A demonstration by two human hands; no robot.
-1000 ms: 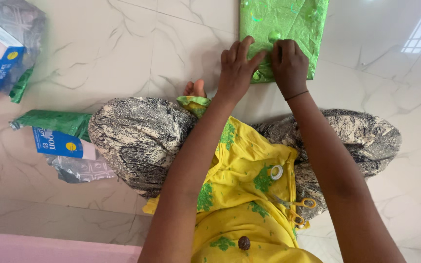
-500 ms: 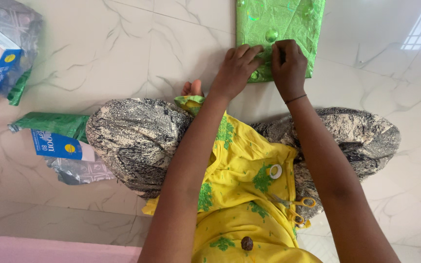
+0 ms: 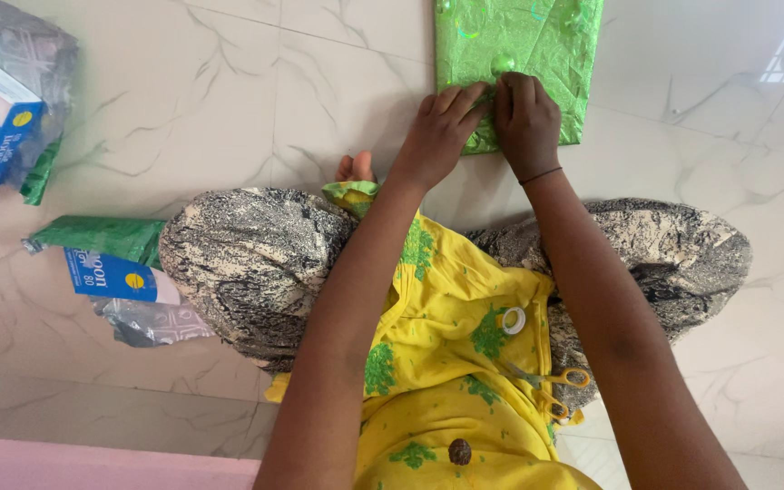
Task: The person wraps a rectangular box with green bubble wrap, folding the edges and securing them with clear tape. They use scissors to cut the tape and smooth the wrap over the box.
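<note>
On the marble floor [image 3: 229, 91] ahead of the knees, the near edge of the green wrapped parcel [image 3: 537, 45] is being pinched by the left hand [image 3: 442, 132] and right hand [image 3: 526, 122], fingers closed together; firm, even pressing seems needed next.

The scene is evenly and brightly lit by daylight. A window reflection is seen as white glare on the polished marble floor [image 3: 229, 109] at two o'clock, near the frame's edge. Small specular highlights are scattered over the glossy green wrapped package [image 3: 519, 45] at twelve o'clock. Soft, faint shadows are cast beneath the knees. Focus is held sharply across the frame; slight wide-angle stretching is noticed toward the corners. No motion blur is detected.
</note>
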